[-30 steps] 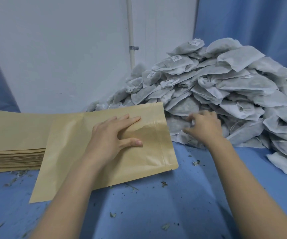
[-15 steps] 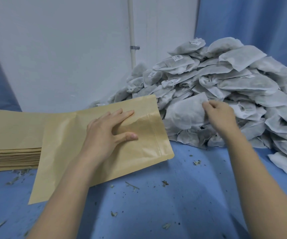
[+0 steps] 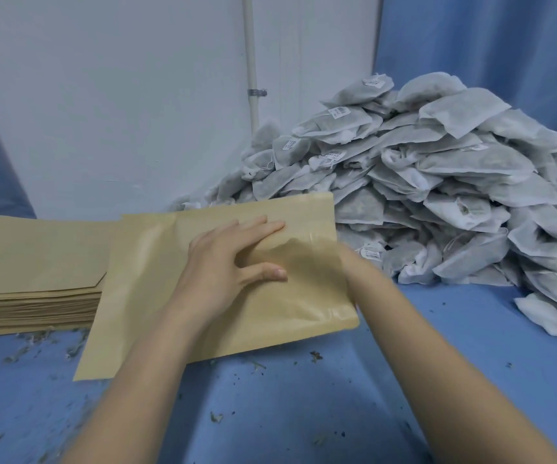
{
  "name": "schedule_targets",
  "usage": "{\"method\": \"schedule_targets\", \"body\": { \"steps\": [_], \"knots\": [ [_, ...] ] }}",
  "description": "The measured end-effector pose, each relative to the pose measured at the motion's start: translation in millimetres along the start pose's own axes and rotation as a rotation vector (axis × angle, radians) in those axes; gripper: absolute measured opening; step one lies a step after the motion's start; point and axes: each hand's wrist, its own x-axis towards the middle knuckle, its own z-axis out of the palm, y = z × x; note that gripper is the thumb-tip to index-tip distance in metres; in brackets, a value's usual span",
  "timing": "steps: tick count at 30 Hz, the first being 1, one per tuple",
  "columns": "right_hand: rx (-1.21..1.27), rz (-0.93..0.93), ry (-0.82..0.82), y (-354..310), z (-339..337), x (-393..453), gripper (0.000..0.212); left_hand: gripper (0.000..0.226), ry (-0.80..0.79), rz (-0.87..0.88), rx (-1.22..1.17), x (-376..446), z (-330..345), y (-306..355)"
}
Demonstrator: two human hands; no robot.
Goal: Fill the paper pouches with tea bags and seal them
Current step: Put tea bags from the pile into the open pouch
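Observation:
A tan paper pouch [image 3: 156,283] lies slanted on the blue table, its left part over the pouch stack and its mouth to the right. My left hand [image 3: 223,262] lies on top of the pouch near the mouth, fingers and thumb spread and bunching the upper sheet between them. My right forearm [image 3: 404,329] runs into the pouch mouth; the right hand is hidden inside the paper, so I cannot see what it holds. A big heap of white tea bags [image 3: 437,182] sits just right of the pouch.
A flat stack of tan pouches [image 3: 29,296] lies at the left. The blue table [image 3: 304,413] is strewn with dried leaf crumbs. A white wall with a thin pipe [image 3: 252,61] stands behind, and blue cloth hangs at the right.
My right hand lifted a tea bag from the heap, then swung left and went into the pouch mouth. The left hand stayed on the pouch.

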Motion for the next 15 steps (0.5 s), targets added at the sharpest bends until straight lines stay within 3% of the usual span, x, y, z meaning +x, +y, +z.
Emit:
{"method": "schedule_targets", "body": {
  "steps": [2, 4, 6, 8, 10, 12, 15],
  "knots": [
    [-0.142, -0.018, -0.045, 4, 3, 0, 0.014, 0.068, -0.052, -0.009, 0.032, 0, 1, -1],
    [-0.173, -0.111, -0.030, 2, -5, -6, 0.018, 0.068, -0.057, -0.031, 0.051, -1, -1, -5],
    [-0.180, -0.158, 0.131, 8, -21, -7, 0.019, 0.067, -0.029, -0.051, 0.055, -1, -3, -8],
    [-0.346, -0.087, 0.285, 22, -39, -6, 0.014, 0.068, 0.003, -0.065, 0.066, -1, -5, -11],
    [-0.672, 0.078, 0.267, 44, -49, -3, 0.043, 0.072, 0.023, -0.073, 0.089, 0, -7, -12],
    [-0.842, 0.214, 0.168, 62, -48, -4, 0.062, 0.074, 0.028, -0.076, 0.099, 0, -8, -13],
    [-0.938, 0.183, 0.204, 83, -40, -1, 0.046, 0.074, 0.026, -0.073, 0.092, -1, -8, -12]
  ]
}}
